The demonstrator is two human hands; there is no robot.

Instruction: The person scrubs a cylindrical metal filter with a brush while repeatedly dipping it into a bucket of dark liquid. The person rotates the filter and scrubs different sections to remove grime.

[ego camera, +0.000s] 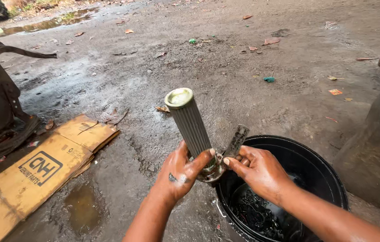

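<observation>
The left hand (178, 172) has its grip clamped on the lower end of a ribbed grey filter (190, 121), which tilts upward over wet ground (225, 80). The right hand (259, 168) pinches the metal bracket (234, 142) at the filter's base. Both hands hover at the rim of a black bucket (324, 170) of dark liquid. Flattened cardboard (42, 166) lies to the left.

Flattened brown cardboard box (33, 172), black label, lower-left ground.
</observation>
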